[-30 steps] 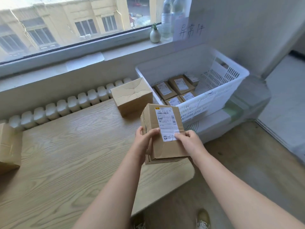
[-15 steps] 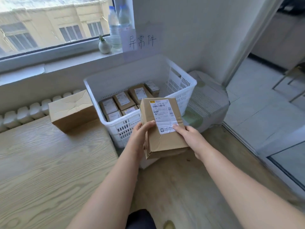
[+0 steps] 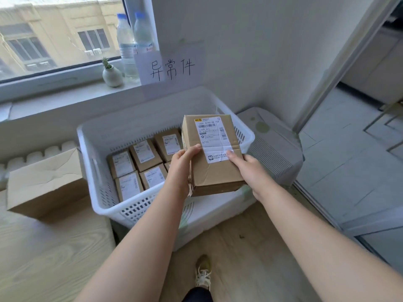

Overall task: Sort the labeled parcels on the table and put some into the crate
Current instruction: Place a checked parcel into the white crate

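head view: parcel (image 3: 216,173) label-up above crate (image 3: 139,118), long axis front-to-back

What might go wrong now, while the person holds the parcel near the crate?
The left hand and right hand grip the parcel only near its lower end, so it might slip. Small parcels cover the left side of the crate; dropped there, it may land tilted on them.
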`<state>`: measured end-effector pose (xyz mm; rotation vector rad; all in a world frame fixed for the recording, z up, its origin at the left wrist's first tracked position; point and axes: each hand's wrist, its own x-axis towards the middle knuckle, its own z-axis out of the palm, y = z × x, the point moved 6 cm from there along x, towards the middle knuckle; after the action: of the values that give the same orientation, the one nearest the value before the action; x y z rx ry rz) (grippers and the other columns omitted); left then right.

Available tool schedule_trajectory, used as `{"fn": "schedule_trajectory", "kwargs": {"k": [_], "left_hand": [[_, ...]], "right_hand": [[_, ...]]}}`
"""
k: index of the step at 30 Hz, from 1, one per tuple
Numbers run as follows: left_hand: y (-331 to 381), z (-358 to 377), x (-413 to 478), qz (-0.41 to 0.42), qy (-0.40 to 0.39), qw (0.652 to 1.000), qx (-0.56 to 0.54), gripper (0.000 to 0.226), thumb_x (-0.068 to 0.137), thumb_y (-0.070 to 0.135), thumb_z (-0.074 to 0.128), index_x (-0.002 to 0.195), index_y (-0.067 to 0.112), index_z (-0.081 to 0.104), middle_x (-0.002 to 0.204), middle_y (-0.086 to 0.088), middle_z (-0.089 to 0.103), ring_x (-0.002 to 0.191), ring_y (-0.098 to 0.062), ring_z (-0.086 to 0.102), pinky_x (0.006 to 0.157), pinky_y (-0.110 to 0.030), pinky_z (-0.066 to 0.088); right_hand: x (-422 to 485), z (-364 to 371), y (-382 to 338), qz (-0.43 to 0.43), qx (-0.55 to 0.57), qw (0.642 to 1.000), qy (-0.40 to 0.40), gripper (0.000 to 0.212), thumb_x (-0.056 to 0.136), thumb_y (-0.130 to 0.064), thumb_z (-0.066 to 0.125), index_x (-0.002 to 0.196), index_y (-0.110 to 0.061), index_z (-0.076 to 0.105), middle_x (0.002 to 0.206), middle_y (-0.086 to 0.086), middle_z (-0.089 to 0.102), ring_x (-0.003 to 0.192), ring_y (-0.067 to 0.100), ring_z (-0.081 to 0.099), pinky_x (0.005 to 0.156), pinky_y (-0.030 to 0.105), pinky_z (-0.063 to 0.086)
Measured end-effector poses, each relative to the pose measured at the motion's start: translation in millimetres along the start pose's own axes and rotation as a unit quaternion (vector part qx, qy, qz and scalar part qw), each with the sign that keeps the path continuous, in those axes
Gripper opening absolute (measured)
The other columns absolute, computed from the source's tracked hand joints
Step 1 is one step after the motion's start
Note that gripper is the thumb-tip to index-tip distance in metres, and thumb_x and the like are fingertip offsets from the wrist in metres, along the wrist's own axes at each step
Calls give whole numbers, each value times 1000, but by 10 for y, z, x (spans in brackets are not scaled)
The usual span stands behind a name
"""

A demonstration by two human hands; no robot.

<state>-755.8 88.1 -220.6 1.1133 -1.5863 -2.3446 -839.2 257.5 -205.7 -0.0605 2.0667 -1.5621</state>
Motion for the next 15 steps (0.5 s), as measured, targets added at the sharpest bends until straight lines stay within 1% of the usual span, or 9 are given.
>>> {"fn": "schedule_trajectory", "kwargs": {"k": [3,5,6,7,9,10,13,14,15], "left_hand": [[187,148,356,-10,18,1000,-13,54,89,45,73,131,15,57,119,-6,71,88,-15,72,56,-27,57],[333,248,602,-14,20,999,-22,56,89,46,73,131,12,58,117,-8,73,82,-14,76,57,-27,58],[407,293,682,-16,13,999,-27,50,91,44,72,127,11,61,112,-7,76,78,-13,77,57,-26,58],[473,346,792,-17,4,999,-30,40,94,41,70,120,11,64,102,-5,78,73,-11,77,56,-24,58],[555,416,961,-20,-5,999,-30,22,99,36,64,104,15,69,80,2,79,67,-10,75,58,-23,57],[596,447,1069,-21,-2,999,-24,21,100,36,62,102,16,69,79,4,79,71,-10,75,63,-24,57],[657,459,1338,-22,33,999,25,33,97,42,65,119,17,67,105,3,76,94,-12,71,84,-30,56],[662,454,1433,-27,48,998,39,35,96,44,66,120,18,66,110,2,74,98,-13,69,87,-31,55],[655,444,1540,-32,69,996,45,35,96,45,66,119,19,66,112,2,72,99,-14,68,85,-30,54]], "right_hand": [[412,-64,-194,1,-10,1000,4,32,98,-42,63,121,-21,69,110,-9,73,97,6,67,69,16,51],[722,-107,-314,1,-23,1000,13,37,96,-47,65,120,-19,71,109,-8,75,102,12,70,81,23,56],[860,-131,-360,0,-29,999,16,37,94,-49,67,117,-20,72,107,-8,76,103,15,71,89,30,57],[1024,-150,-404,1,-35,999,16,36,92,-51,67,111,-21,74,105,-9,77,102,15,71,94,35,56],[1252,-178,-495,2,-45,999,22,33,91,-52,68,103,-22,74,103,-8,77,100,17,72,99,41,55],[1402,-191,-538,6,-55,998,25,32,91,-53,68,100,-23,74,102,-7,77,100,18,72,99,42,55],[1743,-170,-636,9,-89,996,15,26,92,-53,65,89,-28,71,100,-9,75,101,19,70,98,41,54],[1854,-150,-662,10,-100,995,6,25,94,-52,63,91,-27,70,100,-9,73,102,19,69,97,39,53],[2008,-115,-661,12,-116,993,-13,26,96,-51,62,97,-26,70,101,-9,72,103,20,68,93,37,53]]}}
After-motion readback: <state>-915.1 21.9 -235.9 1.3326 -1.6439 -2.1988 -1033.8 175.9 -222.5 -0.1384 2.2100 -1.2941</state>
